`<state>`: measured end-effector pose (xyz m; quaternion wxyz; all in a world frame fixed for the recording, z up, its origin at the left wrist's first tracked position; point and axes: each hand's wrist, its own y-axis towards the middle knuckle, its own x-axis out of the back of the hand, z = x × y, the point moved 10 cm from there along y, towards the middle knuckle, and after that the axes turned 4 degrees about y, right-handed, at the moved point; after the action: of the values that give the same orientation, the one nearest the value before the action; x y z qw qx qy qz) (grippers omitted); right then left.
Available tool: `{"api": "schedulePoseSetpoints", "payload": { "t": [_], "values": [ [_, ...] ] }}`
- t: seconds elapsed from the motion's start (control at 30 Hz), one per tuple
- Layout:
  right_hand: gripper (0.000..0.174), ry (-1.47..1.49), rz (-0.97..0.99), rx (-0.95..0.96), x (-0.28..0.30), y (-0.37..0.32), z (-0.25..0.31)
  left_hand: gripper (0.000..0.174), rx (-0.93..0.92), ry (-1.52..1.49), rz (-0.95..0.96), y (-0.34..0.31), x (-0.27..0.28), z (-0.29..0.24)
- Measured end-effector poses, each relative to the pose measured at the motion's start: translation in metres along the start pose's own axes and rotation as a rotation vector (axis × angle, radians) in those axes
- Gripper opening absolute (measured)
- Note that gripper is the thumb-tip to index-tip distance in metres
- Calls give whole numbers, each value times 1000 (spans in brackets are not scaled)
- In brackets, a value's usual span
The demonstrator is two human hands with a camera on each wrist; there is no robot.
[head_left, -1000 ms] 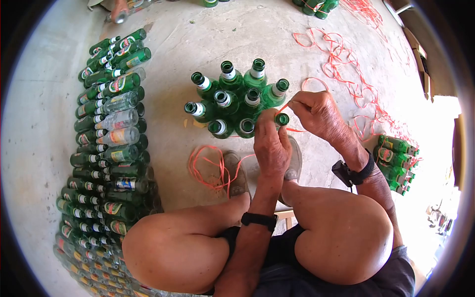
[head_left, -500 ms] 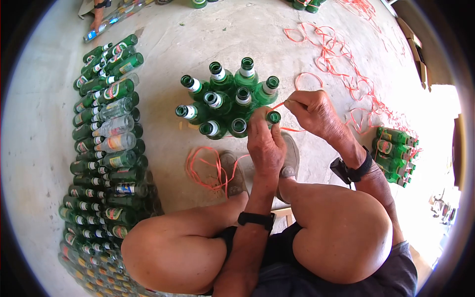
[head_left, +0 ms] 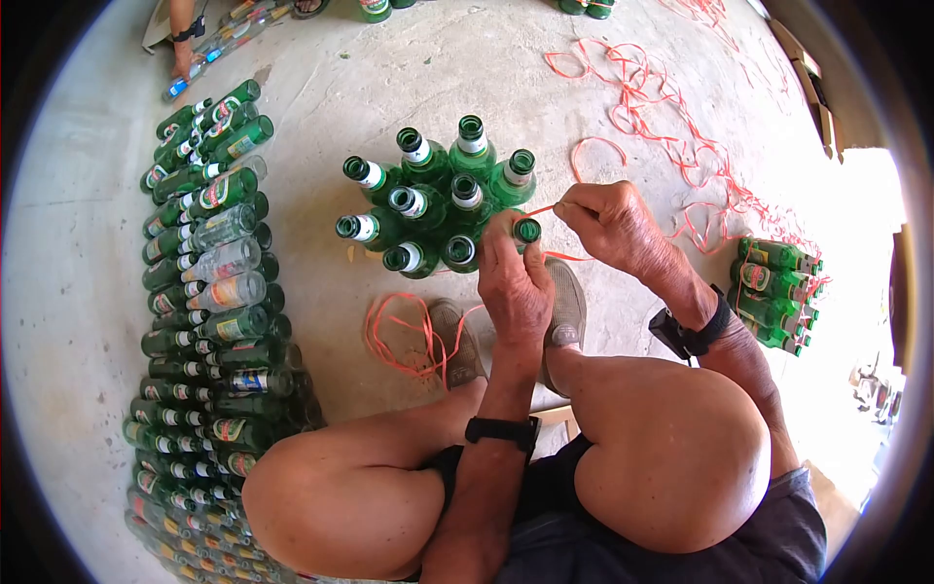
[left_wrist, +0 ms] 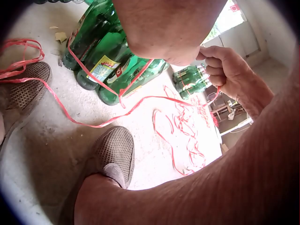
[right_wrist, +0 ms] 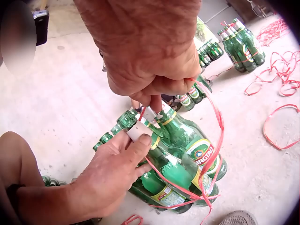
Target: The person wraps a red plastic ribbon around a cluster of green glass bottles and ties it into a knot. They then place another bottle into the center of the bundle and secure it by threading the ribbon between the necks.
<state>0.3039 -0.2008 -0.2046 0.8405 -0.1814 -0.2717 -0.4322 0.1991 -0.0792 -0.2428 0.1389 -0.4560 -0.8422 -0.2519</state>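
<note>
A tight cluster of green beer bottles [head_left: 409, 201] stands upright on the floor in front of my feet. Red plastic string [left_wrist: 98, 80] loops round their lower bodies. My left hand [head_left: 516, 292] has its thumb and fingers curled about the neck of the near-right bottle [head_left: 527, 231]. To its right, my right hand [head_left: 618, 224] pinches the string [head_left: 538, 211], which stretches between the two hands. In the right wrist view a slack length of string [right_wrist: 215, 126] hangs from my right hand down to the loop. Some left fingertips are hidden behind the bottle necks.
A long stack of bottles lying on their sides [head_left: 229, 263] lines the left. Coiled string [head_left: 389, 336] lies by my shoe [head_left: 457, 341]; more tangled string [head_left: 671, 127] spreads at right. A tied bottle bundle [head_left: 773, 292] lies at right. Another person's hand [head_left: 182, 66] touches a bottle at upper left.
The head view has shifted, so the cluster and my hands appear further left. My hands keep nearly the same hold. The other person's hand has brought a bottle down beside the stack's far end.
</note>
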Motion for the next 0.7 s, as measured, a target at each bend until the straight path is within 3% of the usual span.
{"api": "schedulePoseSetpoints", "payload": {
  "t": [0.2, 0.3, 0.43, 0.53, 0.7],
  "values": [
    [15, 8, 17, -66, -7, -9, -10, 32, -10, 6, -21, -1, 0, 2],
    [16, 15, -45, 6, -9, -17, -6, 37, 73, -36, 55, -2, -5, 8],
    [10, -24, -84, 87, -18, -30, 0, 39, 51, -22, 31, -4, -4, 10],
    [3, -146, -71, 241, -29, -38, 12, 38, 73, -28, 28, -3, -4, 12],
    [8, -439, 40, 358, -45, -40, 31, 38, 86, -30, -3, -4, -1, 14]
  ]
}}
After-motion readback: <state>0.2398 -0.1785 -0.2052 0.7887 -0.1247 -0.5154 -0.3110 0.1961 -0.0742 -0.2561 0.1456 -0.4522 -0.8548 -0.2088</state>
